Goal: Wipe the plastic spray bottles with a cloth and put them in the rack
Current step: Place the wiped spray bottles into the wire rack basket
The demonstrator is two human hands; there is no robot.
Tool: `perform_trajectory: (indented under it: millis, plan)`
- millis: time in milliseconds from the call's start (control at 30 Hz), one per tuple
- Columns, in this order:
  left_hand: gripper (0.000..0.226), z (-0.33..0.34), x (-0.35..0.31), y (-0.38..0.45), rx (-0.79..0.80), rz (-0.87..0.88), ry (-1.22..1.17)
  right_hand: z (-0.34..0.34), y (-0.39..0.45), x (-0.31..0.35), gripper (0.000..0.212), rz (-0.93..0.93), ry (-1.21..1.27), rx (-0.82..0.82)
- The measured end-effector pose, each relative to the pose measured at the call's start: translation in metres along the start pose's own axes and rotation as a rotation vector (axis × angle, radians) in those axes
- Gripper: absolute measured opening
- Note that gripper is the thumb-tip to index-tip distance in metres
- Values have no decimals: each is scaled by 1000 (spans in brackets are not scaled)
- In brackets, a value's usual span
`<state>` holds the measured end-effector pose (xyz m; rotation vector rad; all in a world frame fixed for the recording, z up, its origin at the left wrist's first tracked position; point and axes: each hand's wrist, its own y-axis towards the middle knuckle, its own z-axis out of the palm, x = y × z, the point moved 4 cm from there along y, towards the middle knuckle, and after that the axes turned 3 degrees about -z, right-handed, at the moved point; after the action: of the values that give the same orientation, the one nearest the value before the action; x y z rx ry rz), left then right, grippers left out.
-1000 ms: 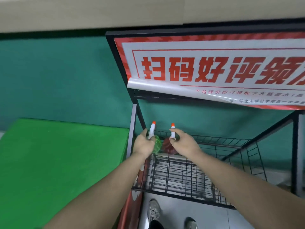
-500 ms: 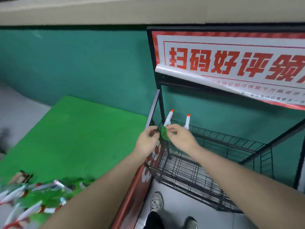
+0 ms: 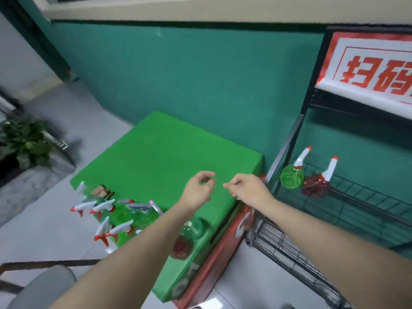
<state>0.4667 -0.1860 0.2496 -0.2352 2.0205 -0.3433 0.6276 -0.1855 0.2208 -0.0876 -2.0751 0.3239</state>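
Observation:
A green spray bottle (image 3: 292,178) and a red spray bottle (image 3: 315,187) hang side by side on the black wire rack (image 3: 347,204) at the right, white nozzles pointing up. Both my hands hover over the green table (image 3: 160,157), left of the rack. My left hand (image 3: 198,190) is empty with loosely curled fingers. My right hand (image 3: 247,189) is empty too, its fingers half closed. Several more green spray bottles (image 3: 120,217) lie heaped at the table's near left edge. A red bottle (image 3: 181,247) and a green one (image 3: 192,228) lie partly under my left forearm.
A red and white sign (image 3: 365,79) tops the rack. A teal wall stands behind the table. A potted plant (image 3: 24,143) is at the far left on the grey floor. A grey chair back (image 3: 42,286) shows at the lower left. A brown object (image 3: 102,191) lies beside the heap.
Both hands have let go of the two bottles on the rack and drawn back left over the table. My view has swung left, bringing the bottle heap into sight.

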Motion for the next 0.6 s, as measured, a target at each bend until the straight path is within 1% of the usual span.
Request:
perform_trajectory:
  millis: [133, 233, 300, 467, 600]
  plan:
    - [24, -63, 35, 3, -23, 54, 98, 61, 3, 33, 28, 18, -79, 27]
    - [30, -102, 62, 2, 31, 109, 235, 103, 0, 49, 24, 36, -130, 47]
    - [36, -121, 80, 2, 72, 125, 317, 124, -2, 54, 25, 56, -159, 56]
    - [44, -152, 120, 10, 102, 58, 458, 155, -14, 58, 29, 126, -273, 98]
    - [47, -156, 144, 20, 169, 53, 643, 173, -16, 47, 43, 207, -316, 117]
